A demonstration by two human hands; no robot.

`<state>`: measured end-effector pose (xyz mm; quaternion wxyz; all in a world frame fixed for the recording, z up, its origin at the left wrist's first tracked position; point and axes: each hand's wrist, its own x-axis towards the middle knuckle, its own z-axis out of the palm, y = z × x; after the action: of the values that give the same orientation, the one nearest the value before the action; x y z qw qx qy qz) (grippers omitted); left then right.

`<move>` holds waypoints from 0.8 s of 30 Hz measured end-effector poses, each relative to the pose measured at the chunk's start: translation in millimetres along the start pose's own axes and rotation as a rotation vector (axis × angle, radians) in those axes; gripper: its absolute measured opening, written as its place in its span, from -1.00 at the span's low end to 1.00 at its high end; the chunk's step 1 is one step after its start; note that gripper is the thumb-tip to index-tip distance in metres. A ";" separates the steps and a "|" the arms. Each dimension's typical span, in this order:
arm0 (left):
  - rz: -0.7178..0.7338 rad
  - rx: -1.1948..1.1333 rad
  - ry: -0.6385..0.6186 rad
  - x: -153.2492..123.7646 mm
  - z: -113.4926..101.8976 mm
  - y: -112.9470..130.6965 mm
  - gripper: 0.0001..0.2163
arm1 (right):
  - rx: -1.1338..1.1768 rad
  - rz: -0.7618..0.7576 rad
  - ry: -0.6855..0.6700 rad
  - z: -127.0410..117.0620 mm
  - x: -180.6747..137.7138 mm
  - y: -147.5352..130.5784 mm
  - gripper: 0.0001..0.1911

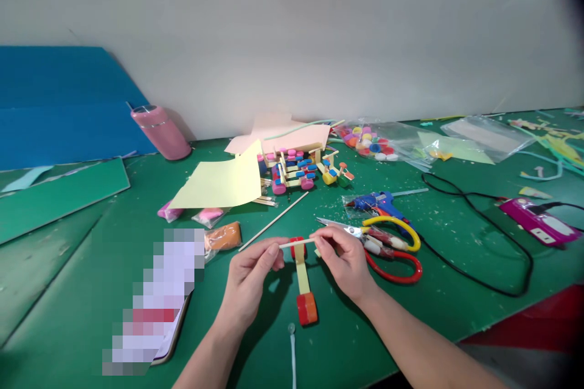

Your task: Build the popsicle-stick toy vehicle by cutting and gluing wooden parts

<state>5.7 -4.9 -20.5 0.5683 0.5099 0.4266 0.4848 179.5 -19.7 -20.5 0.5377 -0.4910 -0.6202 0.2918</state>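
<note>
My left hand (252, 276) and my right hand (345, 262) face each other over the green table, each pinching an end of a short thin wooden stick (295, 244). Directly beneath the stick lies a small craft piece: a pale yellow strip (302, 276) with a red and orange block or wheel pair (306, 309) at the near end and red pieces at the far end, partly covered by the stick. Whether the stick touches it I cannot tell. A longer wooden stick (274, 221) lies beyond my left hand. Scissors (395, 264) with red and yellow handles lie beyond my right hand.
A blue glue gun (378, 202) sits behind the scissors, its black cord running to a purple power strip (538, 222). Several small wheeled models (294, 173) stand farther back beside yellow paper (219, 185). Left are a phone (176, 322) and a pink tumbler (162, 132).
</note>
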 end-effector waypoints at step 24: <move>0.060 0.190 0.089 3.1 10.7 12.8 -0.89 | 0.038 0.037 0.006 -0.4 1.5 1.0 -0.82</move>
<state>15.2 -3.5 -6.5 0.4832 0.5520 0.4798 0.4813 180.3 -18.1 -20.7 0.5435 -0.4929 -0.6037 0.3119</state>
